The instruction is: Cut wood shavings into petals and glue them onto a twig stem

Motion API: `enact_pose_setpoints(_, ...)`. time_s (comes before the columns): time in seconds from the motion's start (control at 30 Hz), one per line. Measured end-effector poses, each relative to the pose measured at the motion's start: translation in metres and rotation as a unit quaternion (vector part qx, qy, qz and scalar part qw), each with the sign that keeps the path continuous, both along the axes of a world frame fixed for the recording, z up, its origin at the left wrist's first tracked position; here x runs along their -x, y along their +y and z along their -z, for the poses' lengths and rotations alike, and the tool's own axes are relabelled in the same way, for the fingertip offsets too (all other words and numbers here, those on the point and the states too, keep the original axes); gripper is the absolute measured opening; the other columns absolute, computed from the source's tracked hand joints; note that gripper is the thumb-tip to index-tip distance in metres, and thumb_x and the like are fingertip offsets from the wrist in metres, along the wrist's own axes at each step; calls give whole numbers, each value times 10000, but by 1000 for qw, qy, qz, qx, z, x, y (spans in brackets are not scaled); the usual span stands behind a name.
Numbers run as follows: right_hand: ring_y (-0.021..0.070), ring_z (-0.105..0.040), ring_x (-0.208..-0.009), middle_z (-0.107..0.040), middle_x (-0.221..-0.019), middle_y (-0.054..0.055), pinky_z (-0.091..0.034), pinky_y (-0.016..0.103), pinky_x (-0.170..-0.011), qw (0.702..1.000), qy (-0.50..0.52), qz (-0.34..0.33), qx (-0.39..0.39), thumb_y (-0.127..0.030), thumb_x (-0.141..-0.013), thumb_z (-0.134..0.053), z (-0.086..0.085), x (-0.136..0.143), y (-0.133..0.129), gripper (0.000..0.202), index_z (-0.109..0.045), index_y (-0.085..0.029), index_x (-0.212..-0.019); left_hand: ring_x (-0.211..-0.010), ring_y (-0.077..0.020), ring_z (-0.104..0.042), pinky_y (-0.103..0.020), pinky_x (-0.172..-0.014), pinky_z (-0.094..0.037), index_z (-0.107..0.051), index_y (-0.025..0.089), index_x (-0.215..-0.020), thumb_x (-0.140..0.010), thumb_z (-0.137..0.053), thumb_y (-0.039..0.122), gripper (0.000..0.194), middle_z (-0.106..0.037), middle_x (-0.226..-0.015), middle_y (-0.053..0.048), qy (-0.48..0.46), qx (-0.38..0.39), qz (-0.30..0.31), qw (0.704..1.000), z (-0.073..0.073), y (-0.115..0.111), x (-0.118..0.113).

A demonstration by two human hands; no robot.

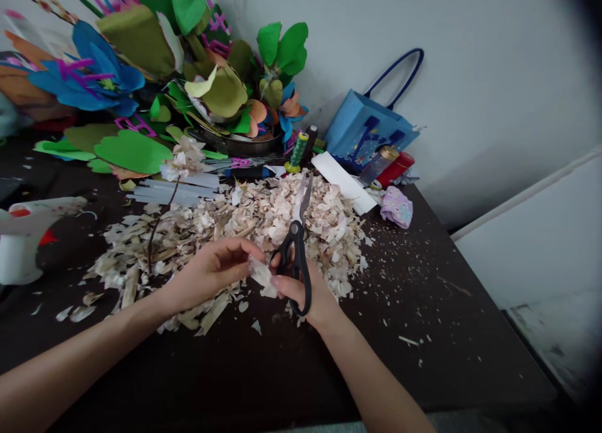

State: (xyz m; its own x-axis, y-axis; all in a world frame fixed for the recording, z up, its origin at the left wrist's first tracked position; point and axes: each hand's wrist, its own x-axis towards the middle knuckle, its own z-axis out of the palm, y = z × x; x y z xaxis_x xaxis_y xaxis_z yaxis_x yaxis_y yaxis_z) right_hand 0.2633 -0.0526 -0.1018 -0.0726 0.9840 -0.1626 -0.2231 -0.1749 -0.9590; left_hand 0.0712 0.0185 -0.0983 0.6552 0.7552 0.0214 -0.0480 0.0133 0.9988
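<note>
The left hand (223, 270) pinches a pale petal-like scrap (262, 276); the right hand (305, 289) grips black-handled scissors (297, 242) and touches the scrap, before a heap of pale scraps (263, 223) on the dark tabletop (399, 351).

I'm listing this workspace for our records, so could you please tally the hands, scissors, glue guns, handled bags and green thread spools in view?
Hands: 2, left hand and right hand
Scissors: 1 pair
White glue gun: 1
Blue handled bag: 1
Green thread spool: 1
Total: 6
</note>
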Motion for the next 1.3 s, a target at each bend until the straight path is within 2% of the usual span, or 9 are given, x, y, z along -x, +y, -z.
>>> enact_pose_setpoints(0.2, 88, -494, -507, -574, -714, -37, -430, 240, -494, 999, 23, 48, -11, -392, -742, -811, 7, 2, 1, 289, -634, -207, -874, -692, -130, -586, -243, -625, -472, -706, 185, -910, -856, -726, 377, 201, -663, -791, -15, 58, -2, -32, 998, 0, 1, 0)
enact_pose_setpoints(0.3, 104, -543, -530, -600, -741, -23, -428, 240, -475, 997, 30, 69, -10, -440, -746, -811, 7, 3, 2, 319, -630, -210, -873, -671, -133, -560, -249, -620, -471, -701, 189, -872, -873, -695, 442, 253, -631, -746, -7, 85, 22, -29, 996, 1, 2, 0)
enact_pose_setpoints(0.4, 137, -587, -565, -618, -701, -11, -419, 246, -469, 997, 35, 65, -15, -512, -765, -788, 6, 4, 2, 363, -621, -215, -887, -666, -140, -558, -256, -619, -476, -688, 196, -857, -858, -706, 468, 272, -624, -742, -6, 79, 59, -46, 994, 0, 1, -1)
enact_pose_setpoints(0.5, 139, -568, -546, -628, -699, -7, -436, 267, -492, 998, 29, 50, -25, -554, -737, -803, 7, 3, 2, 424, -611, -222, -918, -678, -146, -565, -259, -633, -472, -685, 198, -851, -847, -721, 474, 278, -624, -746, -5, 78, 58, -74, 993, 0, -2, -2)
enact_pose_setpoints(0.67, 173, -604, -764, -635, -916, 16, -499, 309, -689, 996, -44, 75, -20, -395, -667, -884, 14, 4, -2, 426, -621, -236, -962, -715, -163, -591, -269, -659, -480, -682, 191, -870, -842, -728, 480, 293, -660, -794, -20, 67, 6, -92, 993, 4, -6, -3)
enact_pose_setpoints(0.77, 150, -561, -705, -607, -838, -9, -463, 290, -662, 995, -42, 84, -27, -340, -696, -835, 17, 6, -3, 355, -615, -230, -952, -695, -157, -582, -264, -642, -475, -683, 192, -869, -854, -717, 479, 290, -652, -780, -17, 69, 13, -75, 995, 4, -7, -4)
enact_pose_setpoints(0.87, 123, -506, -612, -575, -763, -31, -415, 263, -580, 995, -34, 87, -24, -302, -694, -799, 17, 7, -2, 338, -598, -225, -954, -674, -152, -577, -270, -643, -481, -689, 193, -850, -835, -736, 480, 291, -646, -764, -10, 66, 41, -65, 995, 1, -8, -5)
enact_pose_setpoints(1.1, 117, -479, -578, -550, -731, -40, -393, 256, -542, 991, -79, 103, -42, -298, -700, -754, 16, 5, -1, 324, -580, -222, -963, -711, -156, -617, -289, -677, -520, -708, 184, -852, -819, -741, 537, 356, -668, -846, -30, 37, 125, -68, 989, -2, -10, -8)
enact_pose_setpoints(1.3, 131, -474, -584, -548, -722, -37, -409, 268, -543, 981, -136, 103, -92, -283, -728, -723, 11, 4, -3, 273, -564, -251, -947, -696, -193, -701, -307, -656, -559, -691, 157, -897, -842, -732, 518, 368, -746, -785, -84, 17, 296, -34, 954, 2, -12, -9)
